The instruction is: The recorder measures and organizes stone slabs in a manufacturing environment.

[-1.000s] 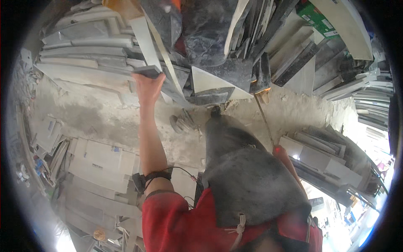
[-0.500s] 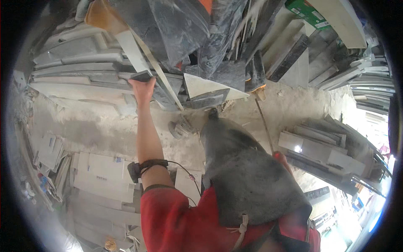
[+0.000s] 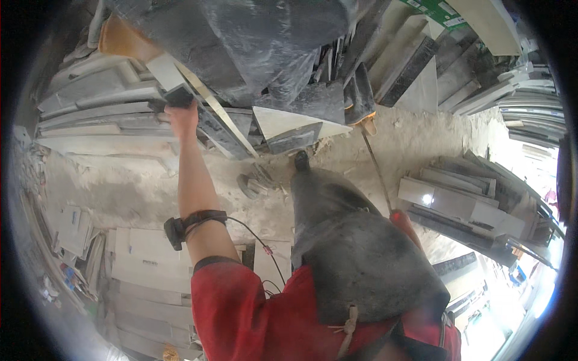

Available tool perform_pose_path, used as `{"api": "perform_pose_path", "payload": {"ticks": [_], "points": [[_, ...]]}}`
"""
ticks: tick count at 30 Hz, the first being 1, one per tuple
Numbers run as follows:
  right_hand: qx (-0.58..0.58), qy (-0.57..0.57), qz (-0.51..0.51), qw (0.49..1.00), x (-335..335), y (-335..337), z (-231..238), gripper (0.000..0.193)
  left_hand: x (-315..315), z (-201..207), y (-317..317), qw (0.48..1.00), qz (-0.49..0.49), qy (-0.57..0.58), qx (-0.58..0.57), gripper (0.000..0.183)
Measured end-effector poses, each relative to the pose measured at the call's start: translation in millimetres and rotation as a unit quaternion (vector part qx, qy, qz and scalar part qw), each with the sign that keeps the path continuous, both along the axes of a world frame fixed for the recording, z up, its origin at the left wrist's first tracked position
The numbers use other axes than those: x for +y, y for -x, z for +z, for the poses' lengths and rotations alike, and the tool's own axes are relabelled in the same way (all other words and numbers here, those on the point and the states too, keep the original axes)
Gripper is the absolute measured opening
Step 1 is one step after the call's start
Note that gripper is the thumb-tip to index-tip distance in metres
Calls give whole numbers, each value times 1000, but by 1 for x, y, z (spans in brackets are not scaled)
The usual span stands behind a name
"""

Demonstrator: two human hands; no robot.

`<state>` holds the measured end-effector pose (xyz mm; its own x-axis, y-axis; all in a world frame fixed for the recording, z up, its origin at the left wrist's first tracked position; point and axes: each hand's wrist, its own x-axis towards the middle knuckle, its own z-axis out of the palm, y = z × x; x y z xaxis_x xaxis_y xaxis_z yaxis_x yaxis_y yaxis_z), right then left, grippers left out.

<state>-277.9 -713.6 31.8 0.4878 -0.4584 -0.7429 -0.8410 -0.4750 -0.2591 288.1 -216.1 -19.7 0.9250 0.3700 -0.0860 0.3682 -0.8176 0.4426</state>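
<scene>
My left hand (image 3: 182, 118) reaches out to the upper left, fingers closed on the near end of a dark flat piece (image 3: 179, 95). How far that piece runs on behind the hand I cannot tell. Beside it lean a white strip (image 3: 165, 72) and a long pale strip (image 3: 220, 114). Low on the right, my right hand (image 3: 402, 221) is wrapped round the near end of a long thin stick (image 3: 376, 162), partly hidden by the dark apron (image 3: 361, 259). The stick slants away to a black object (image 3: 359, 93) with an orange-brown edge.
Long grey slabs (image 3: 96, 126) are stacked at the far left. Large dark sheets (image 3: 241, 36) lean at the top. More slab stacks (image 3: 469, 198) stand to the right, and pale boards (image 3: 144, 259) lie at the lower left. A cable (image 3: 259, 240) hangs from my left forearm band.
My left hand has shifted slightly left with the dark piece, whose flat face shows more now. The whole view has moved a little. My right hand and the stick stay nearly the same.
</scene>
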Motion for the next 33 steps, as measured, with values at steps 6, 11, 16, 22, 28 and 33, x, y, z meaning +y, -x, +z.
{"api": "perform_pose_path", "payload": {"ticks": [6, 11, 16, 22, 28, 33], "points": [[10, 10, -2, 1000, 0, -3, -2, 34, -23, 2, 22, 999, 22, -28, -38, 68], [40, -41, -65, 996, 0, 6, -15, 36, -85, -58, 92, 980, -192, -25, 39, 72], [24, -7, 29, 999, -1, 31, -10, 35, -131, -132, 105, 971, -174, 39, 157, 77], [62, -61, -59, 994, -1, 48, 8, 35, -40, -267, 42, 929, -287, 234, 21, 64], [93, -59, -57, 992, -31, 110, -33, 34, -146, -176, 79, 956, -213, 183, 87, 69], [96, -79, -26, 992, -62, 91, -59, 34, -169, -106, 153, 982, -121, 144, 13, 60]]}}
